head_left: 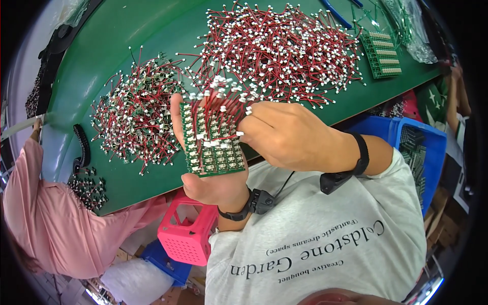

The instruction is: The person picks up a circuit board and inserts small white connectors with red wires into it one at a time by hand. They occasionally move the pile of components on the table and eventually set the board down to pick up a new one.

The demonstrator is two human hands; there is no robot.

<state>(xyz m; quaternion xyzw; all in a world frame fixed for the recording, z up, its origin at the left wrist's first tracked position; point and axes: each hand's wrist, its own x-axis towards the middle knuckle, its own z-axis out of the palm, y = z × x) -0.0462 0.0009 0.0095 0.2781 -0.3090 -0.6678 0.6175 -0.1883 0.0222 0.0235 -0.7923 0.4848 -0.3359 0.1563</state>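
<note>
Seen from the head camera, a person in a grey printed T-shirt (325,229) works at a green-topped table (127,188), a rectangular green circuit-board panel (223,169) studded with rows of small pale connectors held above its near edge. The left hand (223,187) is half open, cupped beneath the panel, a finger along its left edge and the thumb by its near left corner. The right hand (284,134) is curled into a tight pinch over the panel's right side, a red wire lead with a white plastic plug (240,133) at its fingertips. More red leads stand in a tuft over the panel's far half. Beyond lies a broad heap of red wires with white plugs (279,51); to the left, a smaller heap of wired green boards (137,112). The panel looks light, stiff and rather fragile, best held by its bare edges; the leads seem thin and limp, best gripped at the plug.
</note>
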